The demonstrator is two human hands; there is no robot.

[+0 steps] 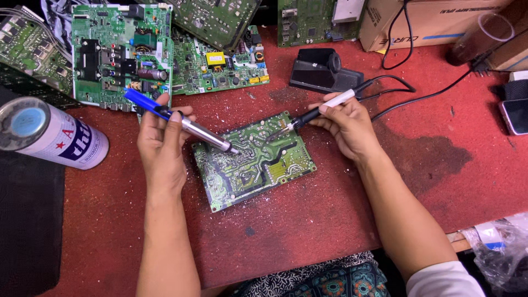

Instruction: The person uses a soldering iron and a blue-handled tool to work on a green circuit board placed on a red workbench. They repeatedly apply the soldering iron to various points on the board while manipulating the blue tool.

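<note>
The person's left hand (160, 144) is wrapped around a desoldering pump (179, 120), a slim tool with a glossy blue plastic plunger end and a smooth metal barrel. Its narrow nozzle rests on the green circuit board (254, 160) that lies flat between the two hands. The right hand (346, 125) pinches a soldering iron (319, 111) like a pen, fingers on its white and black handle, and the thin metal tip meets the board near its upper middle, just beside the pump nozzle. The board is a tilted rectangle, solder side up, with pale traces and tiny shiny points. It sits on a worn red mat (308, 220) whose surface is matted, stained dark to the right of the right wrist and dusted with pale flecks around the board.

Beyond the left hand lie several larger green boards (118, 55) crowded with components, their edges overlapping. Left of the left forearm a cylindrical spray can (52, 135) lies on its side. Beyond the right hand stands a black angular iron holder (324, 70), with the black cord (434, 93) curving away to the right. Open mat shows below the board, between the forearms, and to the right of the right arm.
</note>
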